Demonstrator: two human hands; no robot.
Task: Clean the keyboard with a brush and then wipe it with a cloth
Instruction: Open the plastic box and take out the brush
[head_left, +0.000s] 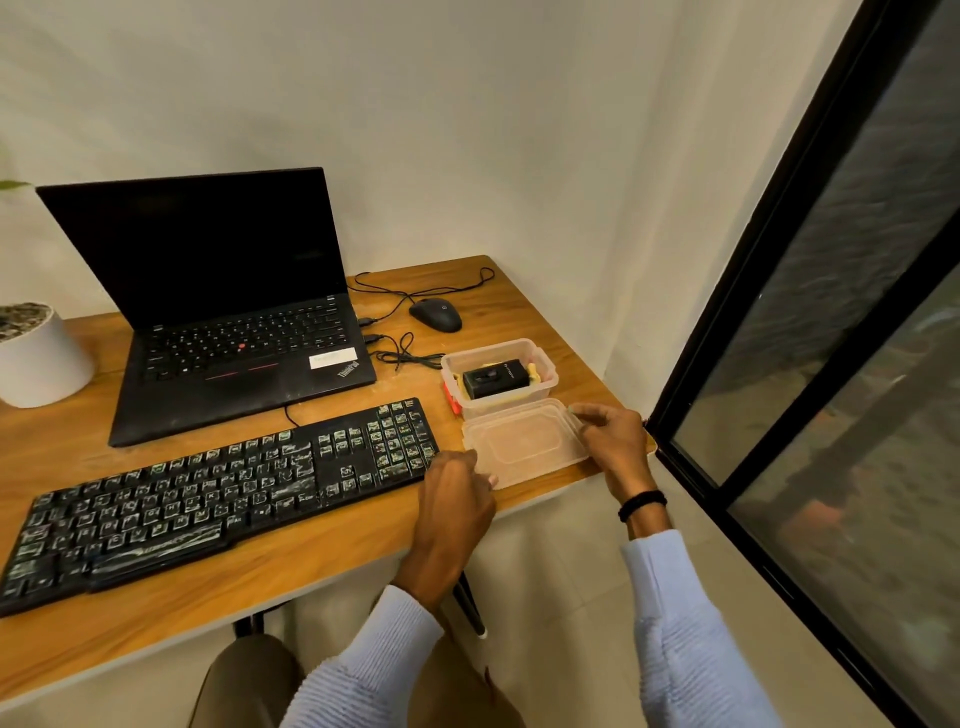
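My left hand (457, 488) pinches the near left corner of the clear lid (524, 441) and my right hand (613, 441) grips its far right corner, fingers curled onto the rim. The lid sits level at the counter (311, 566) edge, just right of the dusty keyboard (208, 499). Touching the lid's far edge, the open container (548, 364) holds a black object (493, 379) on a yellow cloth (532, 371).

Keyboard (218, 488) before laptop (228, 312); lid (524, 441) right.

A desk workstation in an office or home study.
Laptop (218, 306) on wooden desk (291, 561); keyboard (218, 493) before it, mouse (435, 314) right.
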